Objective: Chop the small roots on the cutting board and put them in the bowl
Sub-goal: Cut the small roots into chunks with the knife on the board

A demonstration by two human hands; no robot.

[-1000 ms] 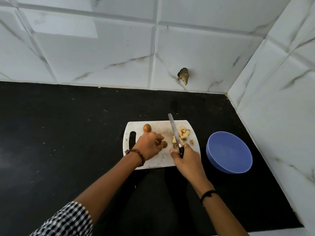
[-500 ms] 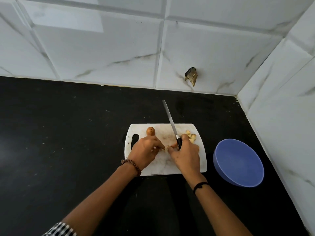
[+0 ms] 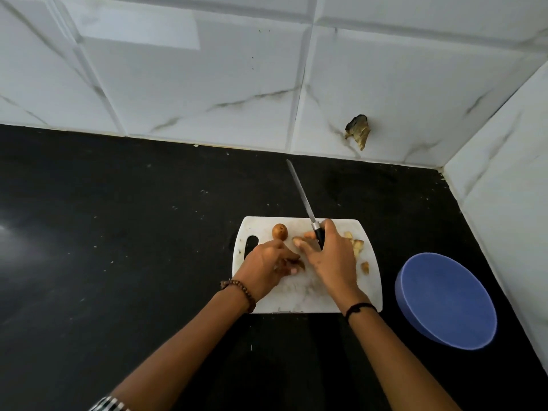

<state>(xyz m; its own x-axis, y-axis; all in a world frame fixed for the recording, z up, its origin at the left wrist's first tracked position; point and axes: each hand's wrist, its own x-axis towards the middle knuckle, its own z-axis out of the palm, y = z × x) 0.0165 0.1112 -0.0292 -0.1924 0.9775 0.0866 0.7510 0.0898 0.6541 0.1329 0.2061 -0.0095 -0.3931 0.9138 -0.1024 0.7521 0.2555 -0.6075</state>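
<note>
black counter (image 3: 118,247), boxed in by white marbled wall tiles, carries the whole job; on it the left hand (image 3: 265,266) curls its fingers over a root piece (image 3: 300,264) near the middle of the cutting board (image 3: 299,293), pinning it down; the right hand (image 3: 333,259) sits just beside, wrapped round the black handle of the knife (image 3: 305,200), whose blade runs away from the person and leans left, tip out past the board's far edge (lifted, it seems, rather than cutting); so the pinned piece lies just left of the handle, between the two hands, and the blade, i judge, has to come down across it; a second pale bit (image 3: 297,240) lies by the right fingertips; the whole root (image 3: 279,231) sits just beyond the left hand, nearer that hand; chopped pieces (image 3: 357,247) lie on the board's right side, partly hidden by the right hand; the bowl (image 3: 444,301) stands off the board to the right, nearest the knife hand, nothing visible in it
</note>
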